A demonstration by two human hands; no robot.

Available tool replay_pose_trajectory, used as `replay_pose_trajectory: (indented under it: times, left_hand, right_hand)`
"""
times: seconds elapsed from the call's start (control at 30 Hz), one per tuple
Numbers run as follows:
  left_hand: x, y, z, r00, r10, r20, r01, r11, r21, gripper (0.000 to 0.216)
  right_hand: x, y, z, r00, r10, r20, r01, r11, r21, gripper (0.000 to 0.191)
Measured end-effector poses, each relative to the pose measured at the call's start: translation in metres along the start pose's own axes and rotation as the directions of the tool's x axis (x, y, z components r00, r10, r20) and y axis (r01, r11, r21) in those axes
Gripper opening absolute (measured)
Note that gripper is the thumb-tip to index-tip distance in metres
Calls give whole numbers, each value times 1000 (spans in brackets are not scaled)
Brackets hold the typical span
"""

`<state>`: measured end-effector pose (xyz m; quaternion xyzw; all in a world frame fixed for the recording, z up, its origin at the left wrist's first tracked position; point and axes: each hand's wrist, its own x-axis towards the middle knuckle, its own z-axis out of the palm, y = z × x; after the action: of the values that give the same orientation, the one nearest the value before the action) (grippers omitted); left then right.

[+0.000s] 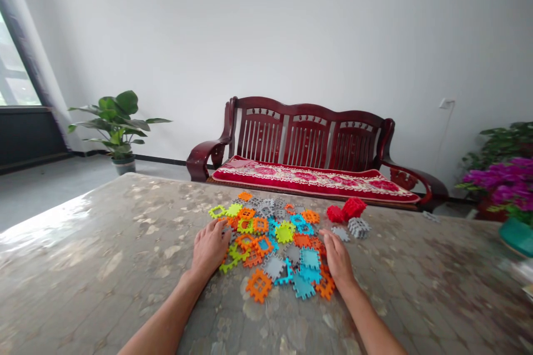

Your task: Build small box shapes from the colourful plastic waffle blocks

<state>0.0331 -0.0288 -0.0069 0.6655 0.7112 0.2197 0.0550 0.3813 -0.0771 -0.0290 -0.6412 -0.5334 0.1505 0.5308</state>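
Plastic interlocking tiles with toothed edges lie in a loose, overlapping pile on the table. My left hand [211,245] rests palm down at the pile's left edge, fingers slightly bent over a few tiles; what lies under the fingertips is hidden. On the right side, my right hand [338,258] stands on edge against the pile, fingers stretched out, touching the orange tiles there. Between the hands are a lime green tile [285,232], a light blue tile [310,258], a grey tile [273,265] and, nearest me, an orange window tile [259,285].
Right of the pile sit red tiles joined into a block [353,207] and a grey stack of tiles [358,227]. A patterned cloth [125,266] covers the table. Behind it stands a wooden bench [310,138]. Purple flowers in a teal pot [516,236] are at the right edge.
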Motion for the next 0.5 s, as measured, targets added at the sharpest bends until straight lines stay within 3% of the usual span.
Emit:
replay_pose_trajectory:
  times: [0.27,0.5]
  left_hand:
    - [1,-3,3,1000,20,-9,-20,1000,16,46]
    - [1,-2,4,1000,22,-8,-22,999,27,46]
  right_hand:
    - [-8,-10,-7,988,5,153,-31,985,168,59]
    - [-26,-12,-4,977,-118,180,130,990,-52,50]
